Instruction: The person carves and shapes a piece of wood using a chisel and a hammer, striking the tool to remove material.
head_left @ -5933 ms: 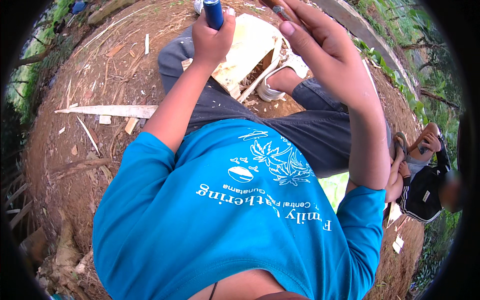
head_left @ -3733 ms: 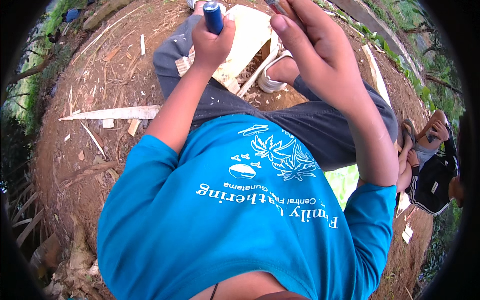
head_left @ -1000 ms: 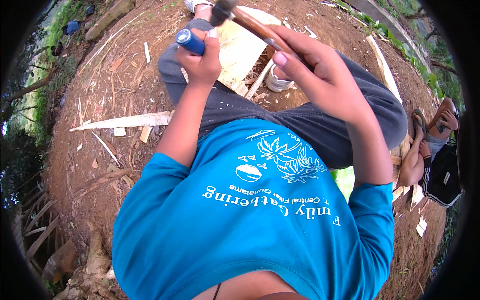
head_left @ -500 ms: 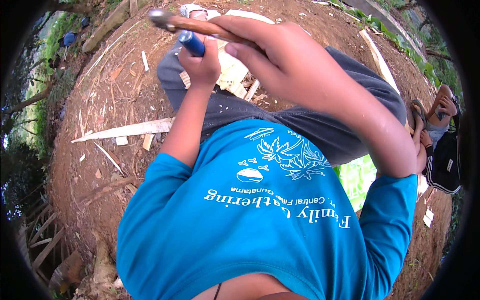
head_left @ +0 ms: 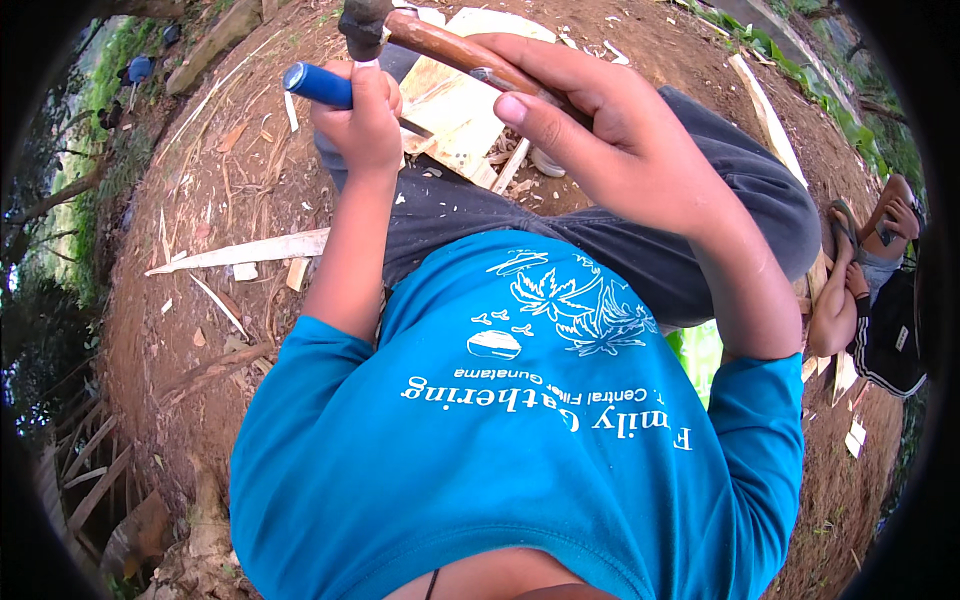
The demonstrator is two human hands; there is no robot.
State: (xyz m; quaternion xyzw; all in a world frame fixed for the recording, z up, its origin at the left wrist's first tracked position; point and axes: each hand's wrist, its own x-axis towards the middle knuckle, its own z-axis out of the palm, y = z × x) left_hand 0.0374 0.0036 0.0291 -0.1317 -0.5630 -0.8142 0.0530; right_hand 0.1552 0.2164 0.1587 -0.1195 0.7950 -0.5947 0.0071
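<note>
My left hand (head_left: 362,125) is closed around the blue handle of a chisel (head_left: 322,86), whose butt sticks out to the left. A short dark length of its blade shows on the other side of the fist, over the wood. In my right hand (head_left: 625,125) is a hammer (head_left: 450,48) with a brown wooden handle, my thumb lying along the shaft. The dark hammer head is just above my left fist; whether they touch I cannot tell. Between my legs lies a pale piece of wood (head_left: 455,128), partly covered by the hands and the hammer.
Pale chips and shavings lie on the brown soil, with a long split strip (head_left: 245,252) at left and another (head_left: 765,115) at upper right. A seated person (head_left: 885,310) is at the far right. Green leaves (head_left: 845,125) line the upper right edge.
The chisel's handle has swung from pointing up to pointing left as my left hand turned. The hammer head has shifted right and up, and my right hand has moved slightly right.
</note>
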